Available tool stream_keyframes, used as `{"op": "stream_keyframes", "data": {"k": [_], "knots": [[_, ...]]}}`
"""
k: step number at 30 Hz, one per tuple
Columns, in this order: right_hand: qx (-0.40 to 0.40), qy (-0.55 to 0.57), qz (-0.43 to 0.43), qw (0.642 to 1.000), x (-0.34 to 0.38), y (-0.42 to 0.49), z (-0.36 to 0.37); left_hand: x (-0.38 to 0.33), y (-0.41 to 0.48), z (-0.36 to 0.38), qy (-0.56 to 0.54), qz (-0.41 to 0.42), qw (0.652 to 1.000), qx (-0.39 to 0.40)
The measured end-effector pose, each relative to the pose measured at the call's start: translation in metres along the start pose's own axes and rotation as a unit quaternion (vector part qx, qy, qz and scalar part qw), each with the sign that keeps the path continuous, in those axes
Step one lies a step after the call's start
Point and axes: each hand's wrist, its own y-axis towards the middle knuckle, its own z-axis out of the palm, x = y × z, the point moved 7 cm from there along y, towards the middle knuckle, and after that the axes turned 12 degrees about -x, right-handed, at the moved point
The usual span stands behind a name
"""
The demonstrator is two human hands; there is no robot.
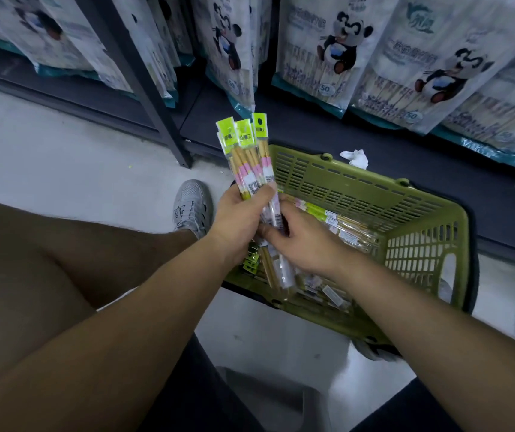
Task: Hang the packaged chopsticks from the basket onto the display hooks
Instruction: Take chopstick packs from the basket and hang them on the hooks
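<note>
Above the green basket [399, 213], the left hand [243, 213] grips a fan of chopstick packs [251, 157] standing upright, green header cards topmost, while the right hand [299, 241] pinches their lower ends.

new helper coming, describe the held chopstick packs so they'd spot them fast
Find the green basket beside the dark shelf. Over its left rim, the left hand and right hand grip a bunch of chopstick packs. Unlike the loose packs lying in the basket, these stand upright, neon-green tops fanned out.
</note>
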Motion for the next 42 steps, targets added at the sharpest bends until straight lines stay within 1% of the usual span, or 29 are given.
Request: {"op": "stream_keyframes", "data": {"k": [2,3,5,6,7,8,10,12,13,15,18,20,23,27,29,34,37,42], "knots": [[0.014,-0.04,-0.023,0.999,0.0,-0.001,0.004,-0.002,0.006,-0.008,-0.003,-0.006,0.999,-0.033],[0.004,-0.036,-0.02,0.999,-0.002,-0.001,0.004,-0.005,0.01,-0.012,-0.004,-0.003,0.999,-0.049],[-0.045,0.003,0.006,0.999,-0.014,0.002,0.0,-0.014,0.018,-0.023,0.006,0.014,0.997,-0.08],[-0.067,0.008,0.022,0.997,-0.026,0.005,-0.001,-0.019,0.022,-0.029,0.017,0.026,0.996,-0.088],[-0.073,-0.005,0.041,0.996,-0.042,0.006,0.0,-0.023,0.024,-0.034,0.027,0.033,0.995,-0.089],[-0.058,-0.033,0.065,0.996,-0.063,0.006,0.004,-0.025,0.026,-0.038,0.037,0.036,0.995,-0.083],[0.02,-0.105,0.12,0.987,-0.108,-0.004,0.019,-0.026,0.028,-0.044,0.073,0.032,0.995,-0.058],[0.093,-0.187,0.158,0.965,-0.149,-0.021,0.036,-0.021,0.027,-0.045,0.102,0.019,0.995,-0.01],[0.111,-0.223,0.16,0.955,-0.161,-0.028,0.043,-0.018,0.026,-0.044,0.105,0.008,0.994,0.009],[0.12,-0.259,0.147,0.947,-0.173,-0.036,0.052,-0.014,0.026,-0.046,0.093,-0.013,0.995,0.017],[0.097,-0.284,0.132,0.945,-0.179,-0.038,0.056,-0.011,0.03,-0.044,0.079,-0.023,0.996,0.025],[0.088,-0.271,0.127,0.95,-0.179,-0.035,0.057,-0.01,0.031,-0.04,0.08,-0.019,0.996,0.028],[0.119,-0.226,0.117,0.96,-0.178,-0.034,0.066,-0.009,0.034,-0.036,0.09,-0.007,0.995,0.035],[0.157,-0.267,0.07,0.948,-0.176,-0.035,0.075,-0.008,0.035,-0.036,0.094,-0.002,0.995,0.043],[0.17,-0.281,0.061,0.942,-0.173,-0.034,0.078,-0.008,0.036,-0.036,0.094,0.001,0.995,0.043],[0.207,-0.246,0.084,0.943,-0.173,-0.036,0.079,-0.007,0.037,-0.036,0.099,0.003,0.994,0.039],[0.223,-0.249,0.097,0.937,-0.176,-0.038,0.08,-0.007,0.038,-0.037,0.096,0.002,0.995,0.038],[0.231,-0.253,0.082,0.936,-0.177,-0.041,0.084,-0.008,0.037,-0.036,0.1,0.005,0.994,0.04]]}}
